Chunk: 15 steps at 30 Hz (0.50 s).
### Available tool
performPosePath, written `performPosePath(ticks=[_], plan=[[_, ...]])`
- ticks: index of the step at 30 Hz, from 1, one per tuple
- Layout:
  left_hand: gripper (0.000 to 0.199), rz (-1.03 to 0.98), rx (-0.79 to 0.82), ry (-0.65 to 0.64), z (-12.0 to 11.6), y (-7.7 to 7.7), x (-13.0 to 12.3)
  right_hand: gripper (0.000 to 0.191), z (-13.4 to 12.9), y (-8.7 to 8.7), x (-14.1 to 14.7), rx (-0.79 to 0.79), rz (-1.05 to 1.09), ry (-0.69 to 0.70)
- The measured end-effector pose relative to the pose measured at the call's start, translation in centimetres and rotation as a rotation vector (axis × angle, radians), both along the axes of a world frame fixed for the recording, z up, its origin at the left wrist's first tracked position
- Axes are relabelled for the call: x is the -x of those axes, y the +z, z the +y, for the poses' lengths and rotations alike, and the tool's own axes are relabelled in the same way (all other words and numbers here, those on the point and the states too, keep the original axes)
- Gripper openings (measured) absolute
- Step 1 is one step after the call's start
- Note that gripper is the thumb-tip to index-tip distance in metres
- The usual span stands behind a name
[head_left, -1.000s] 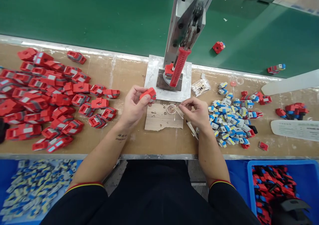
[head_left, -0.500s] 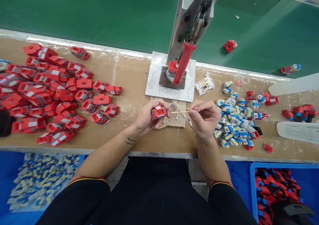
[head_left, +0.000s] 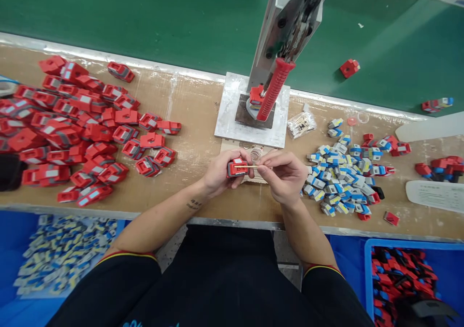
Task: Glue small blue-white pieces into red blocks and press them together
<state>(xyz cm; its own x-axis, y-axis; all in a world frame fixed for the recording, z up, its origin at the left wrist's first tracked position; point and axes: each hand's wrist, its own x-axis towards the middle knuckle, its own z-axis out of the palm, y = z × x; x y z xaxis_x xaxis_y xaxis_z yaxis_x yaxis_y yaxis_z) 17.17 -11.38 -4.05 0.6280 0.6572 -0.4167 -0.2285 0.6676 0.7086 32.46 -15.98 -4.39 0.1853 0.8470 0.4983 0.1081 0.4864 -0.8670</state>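
Left grip (head_left: 220, 174) clasps red part (head_left: 235, 173), right grip (head_left: 286, 176) pinches stick (head_left: 250, 166); bench (head_left: 197, 119) beside green surface (head_left: 152, 22)

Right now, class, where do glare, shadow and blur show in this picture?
Head view: glare streaks the silver metal bench edge; same view, a dark shadow lies beside the small red plastic block on the green surface; same view, the grey, blue and yellow plastic parts at lower left look soft.

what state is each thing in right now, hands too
left hand: closed around red part
right hand: pinching thin stick
red part: held, hollow side up
thin stick: held level across red part
red press handle: slanted, untouched
blue bin: partly filled
swab packet: contains swabs; whether sealed, can't tell
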Motion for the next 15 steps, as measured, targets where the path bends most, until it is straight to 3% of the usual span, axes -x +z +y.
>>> performPosePath(ticks=[6,15], plan=[[0.024,0.021,0.000,-0.004,0.0,-0.1,0.0,0.022,0.0,-0.3,0.0,0.002,-0.077,-0.041],[0.024,0.045,-0.029,0.015,0.3,-0.1,0.4,0.014,-0.1,-0.1,-1.3,-0.132,-0.209,-0.100]])
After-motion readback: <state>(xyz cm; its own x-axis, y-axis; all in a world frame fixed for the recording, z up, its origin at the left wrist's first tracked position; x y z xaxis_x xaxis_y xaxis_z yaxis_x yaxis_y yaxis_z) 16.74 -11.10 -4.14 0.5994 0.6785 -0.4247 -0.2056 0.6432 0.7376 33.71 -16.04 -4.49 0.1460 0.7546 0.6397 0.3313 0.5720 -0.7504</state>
